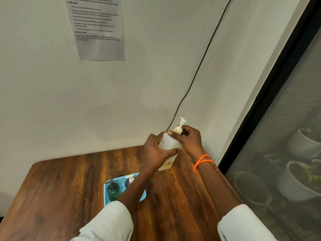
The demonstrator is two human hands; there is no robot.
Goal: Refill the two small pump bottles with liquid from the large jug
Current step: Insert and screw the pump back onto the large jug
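1. Large jug (169, 145) held between both hands, raised off the wooden tabletop (69, 188) near its far right corner, close to the wall.
2. Long axis tilted: white pump head (182, 121) up and away toward the wall, base down and toward the body.
3. Left hand (155, 150) wrapped around the middle of the body from the left, thumb lying across the front: a full, firm hold.
4. Right hand (189, 140) curled around the neck and collar just under the pump, fingers closed on it; orange bracelet (202, 162) on that wrist.
5. Right hand nearer the cap, left hand nearer the base; probably poised to twist the pump collar off while the left steadies the body. Judged only from the grip; whether loosening or tightening, cannot tell.
6. Blue tray (141, 197) on the tabletop nearer the body and to the left, well apart from the jug, partly hidden under the left forearm.
7. Green pump bottle (112, 190) upright in the tray's left part; second bottle (129, 182), dark with a white pump, just beside it further back.
8. Both small pumps seemingly on; pouring apparently not begun.
9. Printed sheet (99, 28) and black cable (199, 66) on the wall behind.
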